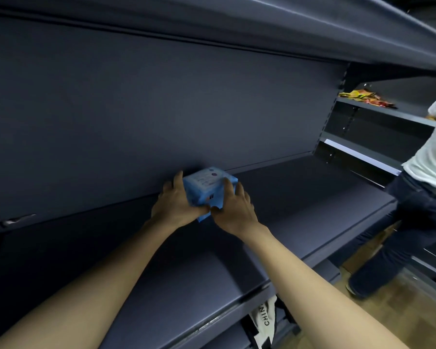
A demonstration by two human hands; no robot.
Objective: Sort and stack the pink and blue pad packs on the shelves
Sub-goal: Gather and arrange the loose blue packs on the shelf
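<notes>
I hold the blue pad pack [207,187] between my hands: my left hand [176,205] grips its left side, my right hand [237,210] its right, thumbs curled at its near edge. It sits at the back of the shelf [300,197].

Item: one blue pad pack [207,189], soft wrap, pale printed label on its top face. Pose: skewed, one corner toward me. Location: rear of the dark shelf [300,205], near the back panel, gripped between my left hand [176,206] and right hand [234,209].
</notes>
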